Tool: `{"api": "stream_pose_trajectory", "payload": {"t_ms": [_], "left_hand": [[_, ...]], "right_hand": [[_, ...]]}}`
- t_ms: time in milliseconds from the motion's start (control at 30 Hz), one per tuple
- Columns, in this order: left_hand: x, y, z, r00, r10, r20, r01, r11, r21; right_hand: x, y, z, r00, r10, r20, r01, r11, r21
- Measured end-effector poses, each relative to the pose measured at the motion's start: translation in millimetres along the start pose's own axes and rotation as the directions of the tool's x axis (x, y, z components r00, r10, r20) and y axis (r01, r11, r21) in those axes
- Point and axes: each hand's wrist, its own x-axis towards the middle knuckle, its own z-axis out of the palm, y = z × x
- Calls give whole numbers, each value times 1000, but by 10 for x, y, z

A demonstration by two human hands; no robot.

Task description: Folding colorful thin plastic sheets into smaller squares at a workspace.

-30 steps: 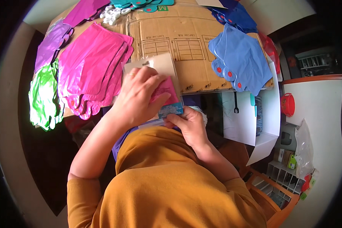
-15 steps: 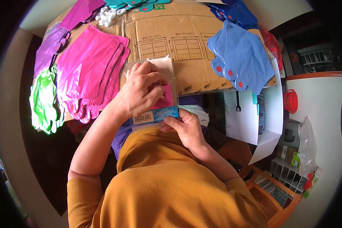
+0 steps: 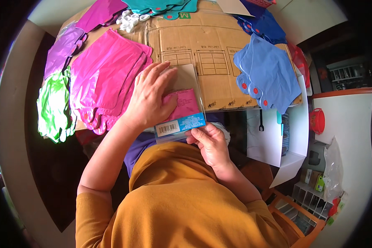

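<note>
A flat clear plastic packet (image 3: pixel 190 98) with a pink and blue printed insert and a barcode label lies at the near edge of the cardboard. Across its left part rests my left hand (image 3: pixel 152 93), fingers stretched out and a little apart. My right hand (image 3: pixel 211 142) pinches the packet's lower right corner between thumb and fingers. Just left of my left hand is a stack of shiny pink foil pieces (image 3: pixel 105 70) with rounded lobes along the lower edge.
Flattened cardboard (image 3: pixel 194 35) covers the table. Around it lie light blue foil pieces (image 3: pixel 270 74), dark blue pieces (image 3: pixel 268 27), teal pieces (image 3: pixel 161 5), purple pieces (image 3: pixel 64 49), green pieces (image 3: pixel 53 109) and white coils (image 3: pixel 130 20). An open white box (image 3: pixel 260 140) stands at right.
My left hand has uncurled from a closed grip near the packet's upper part and now lies with fingers extended. My right hand keeps its pinch at the corner. The whole view has shifted slightly.
</note>
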Motion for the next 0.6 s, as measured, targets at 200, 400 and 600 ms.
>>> {"api": "stream_pose_trajectory", "payload": {"t_ms": [200, 400, 600], "left_hand": [[468, -417, -97, 950, -226, 214, 271, 939, -212], [867, -523, -351, 636, -290, 715, 580, 791, -194], [932, -635, -361, 585, -241, 774, 651, 709, -271]], "right_hand": [[18, -45, 46, 1000, -4, -6, 5, 1000, 22], [14, -27, 30, 997, -75, 26, 76, 997, -33], [50, -4, -55, 996, -78, 40, 79, 996, -35]]}}
